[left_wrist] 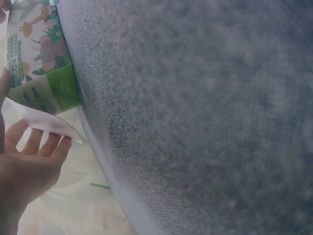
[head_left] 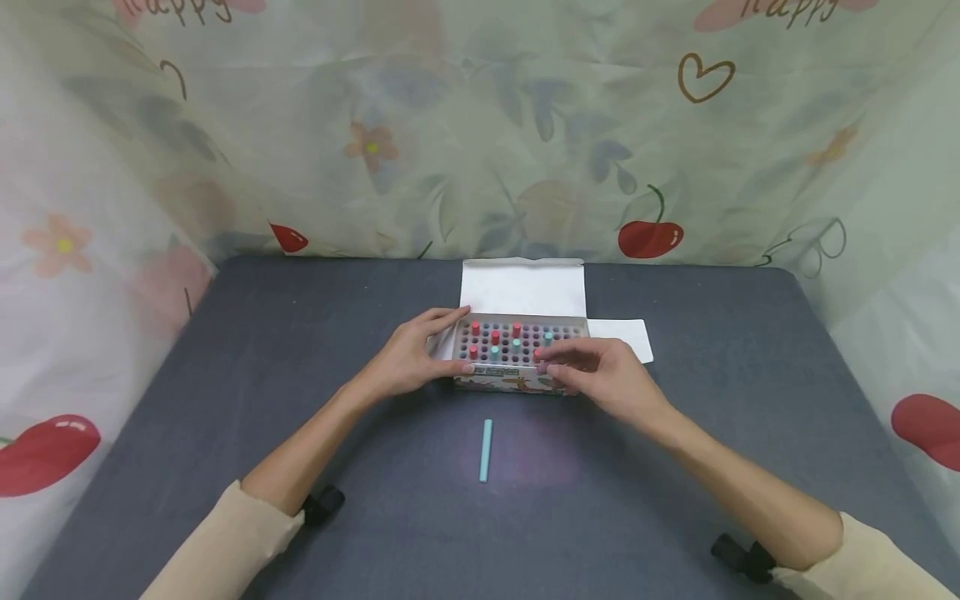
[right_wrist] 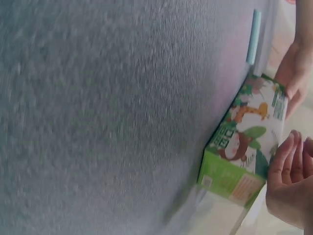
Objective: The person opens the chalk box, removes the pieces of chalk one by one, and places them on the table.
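Note:
A cardboard box (head_left: pixel 517 381) printed with cartoon animals stands on the table, lid raised. Inside, a tray of round holes holds several red and teal chalk sticks upright, among them a red chalk stick (head_left: pixel 517 330) near the back. My left hand (head_left: pixel 411 354) holds the box's left end, thumb at the front edge and fingers toward the back; in the left wrist view its fingertips meet a white flap (left_wrist: pixel 46 120). My right hand (head_left: pixel 611 375) hovers over the box's right front part, fingertips beside another red chalk stick (head_left: pixel 537 356), a gap showing between thumb and index finger.
One teal chalk stick (head_left: pixel 486 451) lies on the dark grey table (head_left: pixel 615 500) in front of the box. The lid (head_left: pixel 522 286) stands up at the back, and a white side flap (head_left: pixel 626 337) sticks out right. A printed curtain (head_left: pixel 465 167) hangs behind.

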`<state>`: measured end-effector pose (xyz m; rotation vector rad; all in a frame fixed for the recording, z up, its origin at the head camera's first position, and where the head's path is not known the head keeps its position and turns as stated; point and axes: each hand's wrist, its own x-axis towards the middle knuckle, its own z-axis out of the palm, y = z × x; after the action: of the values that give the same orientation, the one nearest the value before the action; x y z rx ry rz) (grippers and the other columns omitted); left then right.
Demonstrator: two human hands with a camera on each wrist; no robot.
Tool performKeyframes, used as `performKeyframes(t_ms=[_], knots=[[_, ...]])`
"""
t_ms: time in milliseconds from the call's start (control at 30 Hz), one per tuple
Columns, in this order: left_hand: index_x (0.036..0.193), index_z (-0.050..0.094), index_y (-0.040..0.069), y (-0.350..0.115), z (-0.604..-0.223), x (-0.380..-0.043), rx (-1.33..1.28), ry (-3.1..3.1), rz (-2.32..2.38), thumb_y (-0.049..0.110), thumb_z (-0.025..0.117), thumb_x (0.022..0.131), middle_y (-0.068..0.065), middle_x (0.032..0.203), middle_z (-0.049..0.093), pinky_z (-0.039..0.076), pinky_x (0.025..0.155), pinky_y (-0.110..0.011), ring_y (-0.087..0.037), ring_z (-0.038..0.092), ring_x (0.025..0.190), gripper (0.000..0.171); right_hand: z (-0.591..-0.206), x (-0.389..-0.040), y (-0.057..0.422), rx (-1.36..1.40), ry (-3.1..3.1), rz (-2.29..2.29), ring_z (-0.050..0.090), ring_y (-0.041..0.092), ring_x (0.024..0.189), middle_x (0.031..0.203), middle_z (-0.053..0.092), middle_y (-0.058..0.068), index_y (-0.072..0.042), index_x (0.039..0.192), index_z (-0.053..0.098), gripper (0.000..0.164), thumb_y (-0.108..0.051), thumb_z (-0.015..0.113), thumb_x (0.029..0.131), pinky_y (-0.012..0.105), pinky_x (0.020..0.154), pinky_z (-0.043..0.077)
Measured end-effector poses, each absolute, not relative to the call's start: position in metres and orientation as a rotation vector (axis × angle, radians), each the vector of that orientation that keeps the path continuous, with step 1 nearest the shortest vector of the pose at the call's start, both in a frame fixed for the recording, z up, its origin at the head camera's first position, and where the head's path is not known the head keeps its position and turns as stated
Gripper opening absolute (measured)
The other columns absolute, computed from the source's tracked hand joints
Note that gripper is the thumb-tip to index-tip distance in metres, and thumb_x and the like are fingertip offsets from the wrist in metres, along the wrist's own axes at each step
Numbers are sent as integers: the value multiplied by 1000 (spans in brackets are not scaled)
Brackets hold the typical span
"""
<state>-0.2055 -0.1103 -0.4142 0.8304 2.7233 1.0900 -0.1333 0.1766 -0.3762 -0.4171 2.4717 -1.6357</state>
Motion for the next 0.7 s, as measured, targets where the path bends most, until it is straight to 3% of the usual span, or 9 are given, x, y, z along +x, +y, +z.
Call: performKeyframes(t_ms=[300, 500, 700], knots=[[142, 32, 31, -110, -414, -206, 835, 2718, 1086, 54, 70, 71, 2, 134, 40, 42, 92, -43, -21, 41, 120, 83, -341, -131, 182, -370, 2543, -1597, 62, 33, 80, 98, 66, 14, -3, 103, 67, 20, -4, 64, 84, 26, 57, 50], [142, 32, 32, -110, -413, -206, 827, 2722, 1085, 54, 70, 71, 2, 134, 41, 43, 92, -42, -20, 41, 120, 83, -341, -135, 189, -320, 2664, -1491, 60, 29, 76, 93, 67, 10, -7, 103, 68, 18, -7, 64, 84, 25, 55, 47], [142, 31, 33, -110, -415, -207, 831, 2718, 1069, 55, 69, 71, 1, 135, 40, 42, 92, -43, -22, 40, 121, 84, -366, -148, 203, -302, 2721, -1439, 59, 21, 70, 92, 68, 2, -16, 103, 69, 19, -16, 66, 84, 26, 52, 47]])
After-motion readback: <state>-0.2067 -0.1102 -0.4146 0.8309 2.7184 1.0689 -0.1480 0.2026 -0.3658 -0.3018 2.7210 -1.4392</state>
